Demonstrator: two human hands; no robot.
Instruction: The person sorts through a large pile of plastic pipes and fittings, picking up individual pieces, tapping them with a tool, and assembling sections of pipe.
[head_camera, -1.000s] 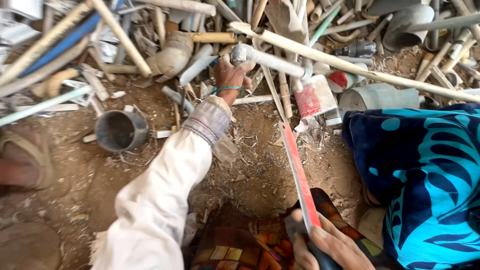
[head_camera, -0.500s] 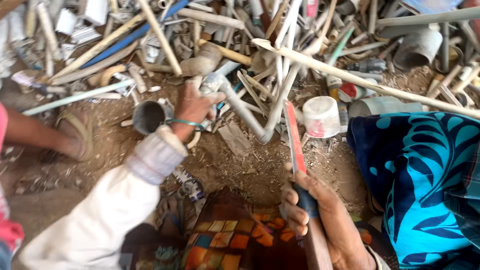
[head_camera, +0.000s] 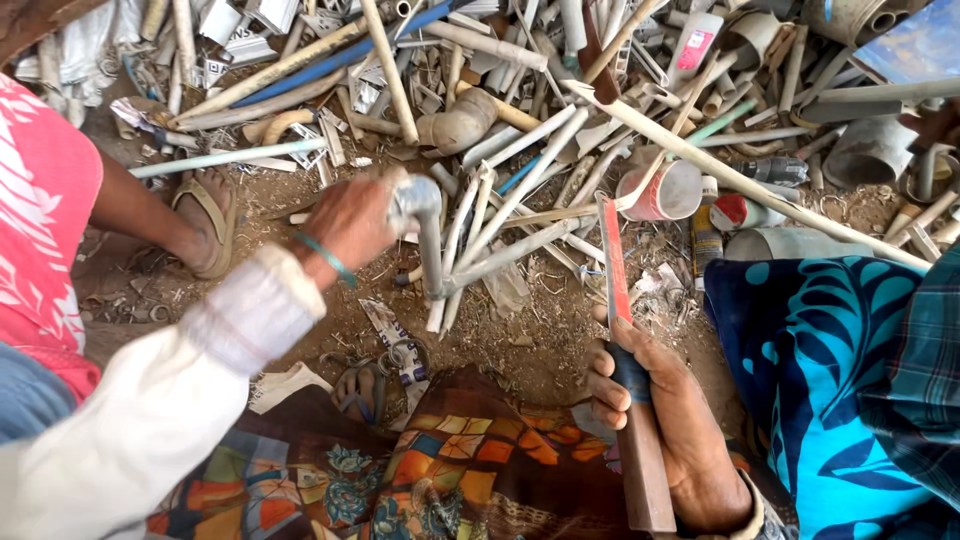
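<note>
Scrap fills the top of your view: a wide heap of grey and white plastic pipe offcuts (head_camera: 560, 120) lying on the dirt floor (head_camera: 520, 350), with one long pale pipe (head_camera: 760, 190) slanting across it from the upper middle down to the right. A blue cloth patterned with dark leaves (head_camera: 830, 370) covers the lower right, and a patchwork cloth in orange, brown and teal (head_camera: 450, 480) spreads beneath your arms. At the left edge sits another person in a pink top (head_camera: 40, 200), one sandalled foot (head_camera: 205, 215) planted on the dirt beside the heap.

Your left hand (head_camera: 350, 220), in a white sleeve with a green bangle at the wrist, reaches to the near edge of the pile; its fingers are clamped round the elbow end of a bent grey plastic pipe (head_camera: 430, 250), whose straight leg hangs down towards the ground, just in front of the heap.

Your right hand (head_camera: 650, 420) rests low and near your lap, fingers wrapped tight round the dark grip of a saw with a red blade and a wooden handle (head_camera: 615, 270). The blade points up towards the pile, close to a round white and red plastic tub (head_camera: 665, 190), and lies well apart from the bent pipe.
</note>
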